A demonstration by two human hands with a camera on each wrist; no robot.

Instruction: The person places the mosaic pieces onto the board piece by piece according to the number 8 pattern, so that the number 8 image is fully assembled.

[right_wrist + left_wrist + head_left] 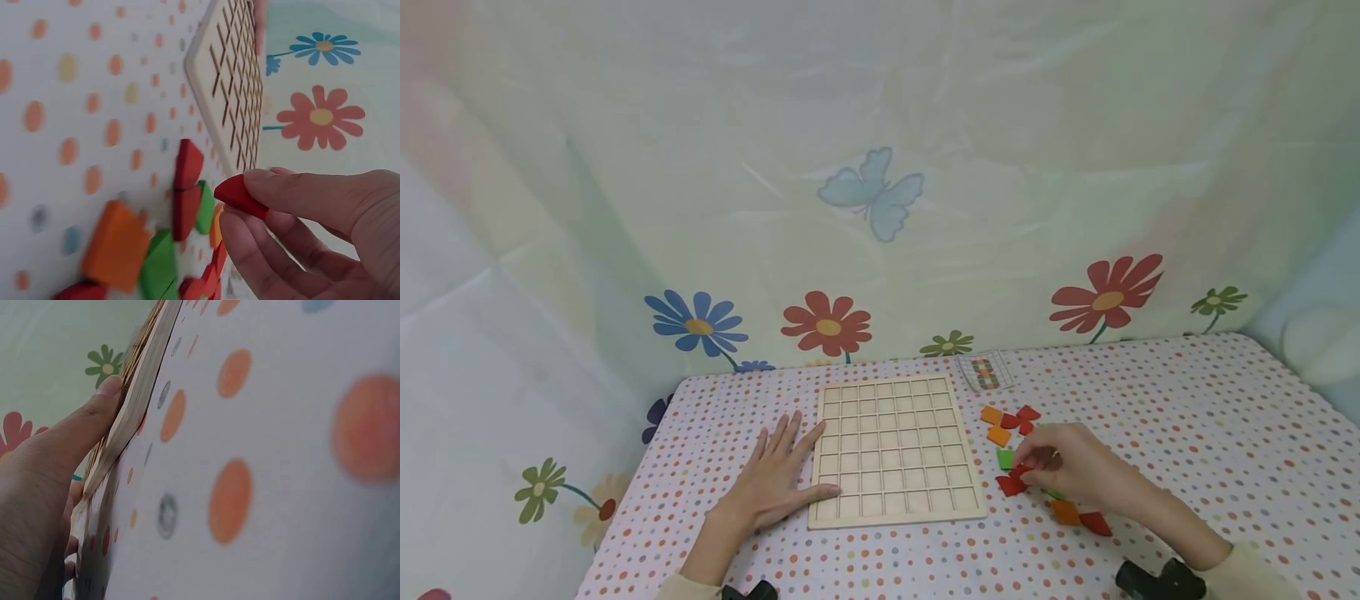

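Observation:
A light wooden board (895, 450) with a grid of square recesses lies flat on the table. At its left edge rests my left hand (767, 487), fingers spread; the thumb (94, 409) lies over the board's rim in the left wrist view. To the right of the board, my right hand (1071, 467) is low over a scatter of coloured pieces. Between thumb and fingers it pinches a small red piece with a curved side (237, 197). Beneath and beside it lie a green square (1005, 459), an orange piece (1065, 512) and a red piece (1096, 523).
A printed card (986, 372) with a coloured pattern lies behind the pieces, near the board's far right corner. Two orange squares, one of them nearer (998, 435), lie beside several red pieces (1027, 412). A dotted cloth (1187, 433) covers the table; a flowered curtain (1000, 208) hangs behind.

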